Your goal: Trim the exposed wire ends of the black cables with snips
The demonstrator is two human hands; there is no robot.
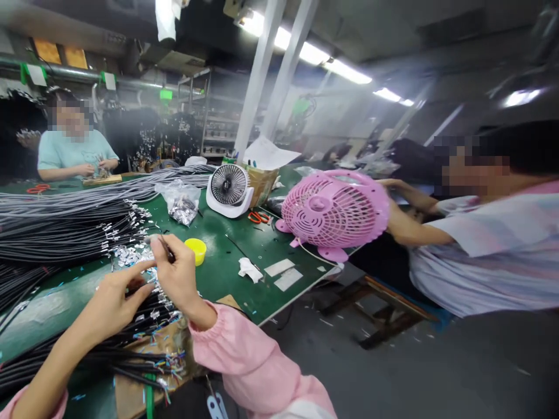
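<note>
My right hand (177,273) is closed around a thin dark tool (167,249); its exact kind does not show. Just left of it is my left hand (111,297), thumb and index finger apart, the index tip close against the right hand. Its other fingers are curled and partly hidden, and nothing clear shows between them. Beneath and beside both hands lie black cables (56,244) with stripped ends. Small silvery pieces (131,255) are heaped behind the hands. In front, more cable ends with coloured wires (168,364) rest on brown cardboard (131,396).
On the green table (227,273) stand a yellow cup (195,251), a white fan (229,189) and a pink fan (334,215). A plastic bag of parts (181,203) and orange-handled scissors (259,217) lie behind. Co-workers sit at right (476,233) and far left (74,151).
</note>
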